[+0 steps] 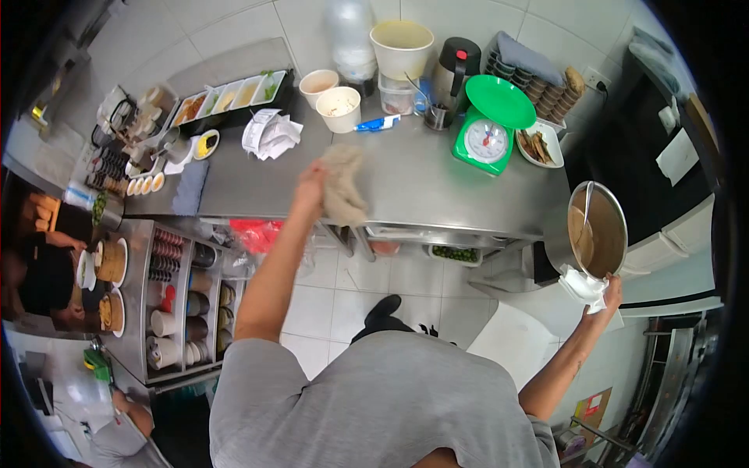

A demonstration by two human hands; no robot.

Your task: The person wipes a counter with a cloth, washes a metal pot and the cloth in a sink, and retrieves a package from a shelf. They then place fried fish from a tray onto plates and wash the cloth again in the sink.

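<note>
My left hand (311, 186) is closed on a beige cloth (344, 187), which hangs over the front of the steel counter (445, 191). At the right, my right hand (607, 296) grips the near rim of a tall metal pot (558, 234), with a crumpled white cloth (583, 288) between hand and metal. The pot holds some brown contents, and a ladle (587, 204) leans inside with its handle up at the far rim. Behind the pot sits a white dish of brown pieces (540, 145).
A green kitchen scale (488, 144), a jug (455, 70), tubs (339, 109) and crumpled papers (271, 134) stand along the counter. A white stool (511, 343) is by my right side. At the left, other people work beside a shelf of bowls (168, 312).
</note>
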